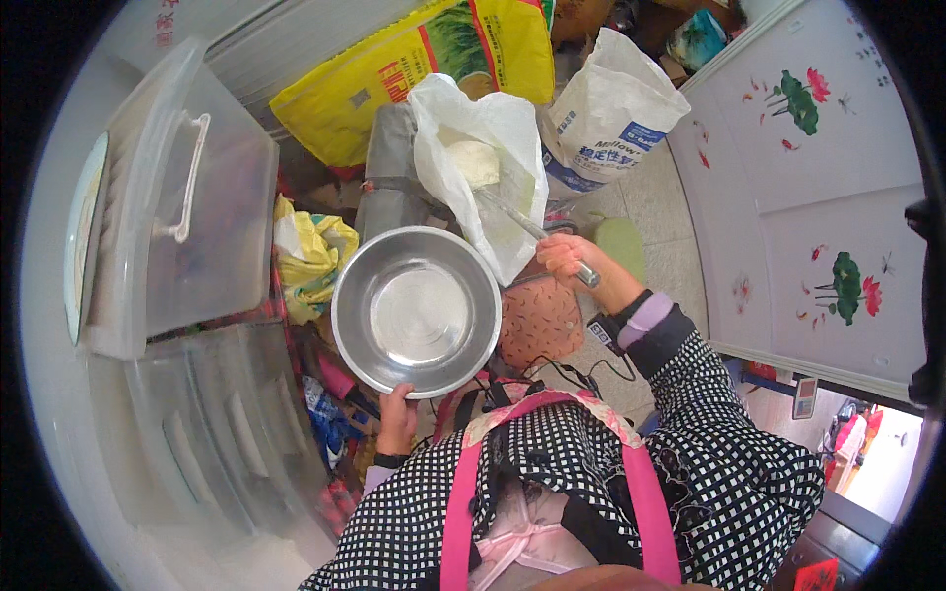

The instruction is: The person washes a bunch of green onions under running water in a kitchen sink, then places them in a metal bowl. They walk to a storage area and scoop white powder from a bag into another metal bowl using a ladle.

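Observation:
My left hand (pixel 398 419) grips the near rim of a round stainless steel basin (pixel 360 325), its fingers closed on the edge. Nothing shows inside the basin but its shiny bottom. Closed around a long metal handle is my right hand (pixel 564 258). This metal scoop or ladle (pixel 517 217) reaches up and left into an open white plastic bag (pixel 443 108), where its head cannot be made out. Pale flour-like powder (pixel 475 163) lies in the bag, just beyond the basin.
Clear plastic storage boxes (pixel 222 167) are stacked at the left. A yellow printed sack (pixel 345 94) lies behind, and a white woven sack (pixel 611 108) stands right of the bag. A white door panel with flower pictures (pixel 749 187) rises at the right. A brownish-pink patterned piece (pixel 542 320) lies below my right hand.

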The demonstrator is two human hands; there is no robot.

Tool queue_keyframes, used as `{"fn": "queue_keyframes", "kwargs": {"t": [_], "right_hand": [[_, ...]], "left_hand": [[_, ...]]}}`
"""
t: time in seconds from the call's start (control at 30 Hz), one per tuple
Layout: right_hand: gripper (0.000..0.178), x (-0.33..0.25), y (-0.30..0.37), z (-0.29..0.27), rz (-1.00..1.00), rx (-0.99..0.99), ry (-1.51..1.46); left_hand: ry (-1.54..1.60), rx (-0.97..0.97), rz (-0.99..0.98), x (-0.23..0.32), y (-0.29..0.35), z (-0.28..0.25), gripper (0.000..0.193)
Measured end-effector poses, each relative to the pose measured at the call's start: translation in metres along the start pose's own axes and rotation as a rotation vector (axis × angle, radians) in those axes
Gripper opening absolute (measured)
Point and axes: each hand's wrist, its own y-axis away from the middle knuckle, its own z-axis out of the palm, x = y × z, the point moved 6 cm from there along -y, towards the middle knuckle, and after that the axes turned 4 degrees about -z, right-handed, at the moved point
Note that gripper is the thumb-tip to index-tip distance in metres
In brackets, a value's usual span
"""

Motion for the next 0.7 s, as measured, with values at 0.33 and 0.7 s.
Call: {"fn": "queue_keyframes", "kwargs": {"t": [0.33, 0.7], "right_hand": [[0.026, 0.012, 0.043, 0.013, -0.024, 0.057, 0.165], [0.022, 0.035, 0.078, 0.049, 0.009, 0.049, 0.055]], "left_hand": [[0.047, -0.082, 0.02, 0.001, -0.016, 0.03, 0.042], [-0.019, 0.006, 0.051, 0.013, -0.01, 0.053, 0.039]]}}
